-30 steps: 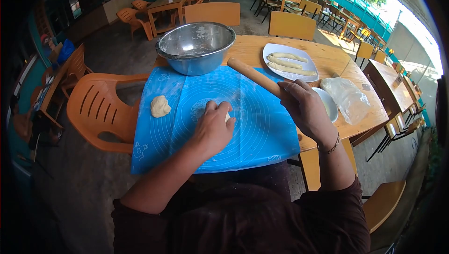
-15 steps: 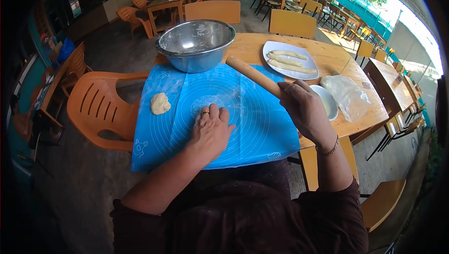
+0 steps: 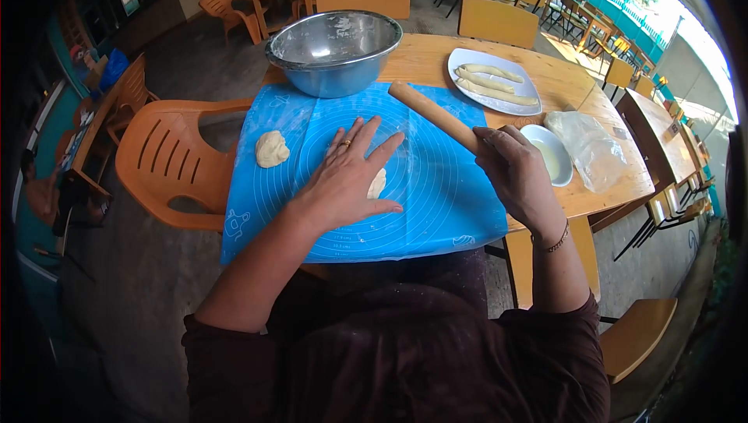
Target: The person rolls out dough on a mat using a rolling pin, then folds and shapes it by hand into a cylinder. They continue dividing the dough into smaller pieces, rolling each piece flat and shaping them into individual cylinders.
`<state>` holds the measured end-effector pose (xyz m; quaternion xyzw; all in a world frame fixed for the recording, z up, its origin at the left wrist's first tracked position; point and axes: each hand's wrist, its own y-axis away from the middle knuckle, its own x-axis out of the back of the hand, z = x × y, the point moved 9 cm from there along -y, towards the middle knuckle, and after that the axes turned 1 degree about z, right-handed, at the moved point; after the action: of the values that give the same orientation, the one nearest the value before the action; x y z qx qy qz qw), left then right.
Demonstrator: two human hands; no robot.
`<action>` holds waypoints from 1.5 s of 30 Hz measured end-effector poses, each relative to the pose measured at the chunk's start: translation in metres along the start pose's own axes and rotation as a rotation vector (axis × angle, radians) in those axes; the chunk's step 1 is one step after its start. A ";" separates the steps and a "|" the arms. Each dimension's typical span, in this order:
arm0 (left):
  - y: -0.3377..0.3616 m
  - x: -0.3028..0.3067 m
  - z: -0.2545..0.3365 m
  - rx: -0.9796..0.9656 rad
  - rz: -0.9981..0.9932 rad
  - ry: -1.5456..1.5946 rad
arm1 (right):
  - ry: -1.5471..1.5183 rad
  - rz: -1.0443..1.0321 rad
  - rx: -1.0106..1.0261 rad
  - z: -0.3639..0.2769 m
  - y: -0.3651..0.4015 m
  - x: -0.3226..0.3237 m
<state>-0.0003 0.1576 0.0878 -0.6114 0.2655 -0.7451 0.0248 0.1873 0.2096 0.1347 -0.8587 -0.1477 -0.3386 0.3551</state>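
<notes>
My left hand (image 3: 345, 174) is spread wide over the blue baking mat (image 3: 436, 213), fingers apart. A pale piece of dough (image 3: 378, 185) peeks out between its thumb and forefinger; the palm hides the rest. In my right hand (image 3: 520, 170) is a wooden rolling pin (image 3: 433, 115), gripped near one end and slanting up to the left above the mat. Another lump of dough (image 3: 272, 149) sits on the mat's left side.
A steel mixing bowl (image 3: 336, 61) stands at the back. On the wooden table (image 3: 576, 84), a white plate (image 3: 467, 61) carries several dough strips. Nearer are a small white bowl (image 3: 562, 175) with pale liquid and a clear plastic bag (image 3: 588, 142). An orange chair (image 3: 148, 189) touches the left side.
My left hand has gone from bunched fingers to a wide spread, and dough now shows beneath it. The rolling pin stays in my right hand. The view has tilted slightly downward.
</notes>
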 end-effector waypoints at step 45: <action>-0.003 -0.063 -0.023 0.510 -0.170 0.157 | -0.057 -0.048 -0.019 -0.013 -0.019 -0.025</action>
<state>-0.0052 0.1917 0.0303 -0.5457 0.0184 -0.8324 0.0948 0.1537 0.2131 0.1341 -0.8677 -0.1749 -0.3236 0.3344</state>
